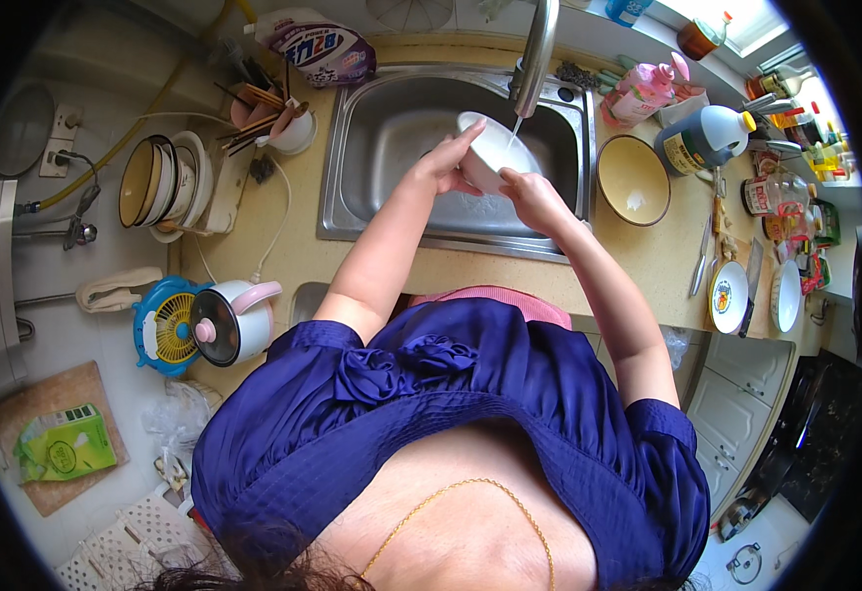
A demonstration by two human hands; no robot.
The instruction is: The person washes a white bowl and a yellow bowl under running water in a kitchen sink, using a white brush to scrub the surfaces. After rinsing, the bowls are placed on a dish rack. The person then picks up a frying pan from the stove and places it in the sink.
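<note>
A white bowl [486, 159] is tilted under the running water of the metal faucet [538, 59], over the stainless steel sink [379, 148]. My left hand [452, 161] holds it at the left side, thumb near the rim. On its lower right side my right hand [533, 193] grips the rim. Water falls into the bowl, whose underside is hidden from view. To the right of the sink a yellow enamel bowl [632, 177] with a dark rim sits on the counter.
Left of the sink stand a utensil holder [287, 133], a rack of dishes [172, 181] and an electric kettle [231, 323]. Rightward are a pink pump bottle [638, 92], a blue jug [701, 140], a knife [753, 273] and two small bowls [729, 297]. A detergent bag [320, 52] lies behind.
</note>
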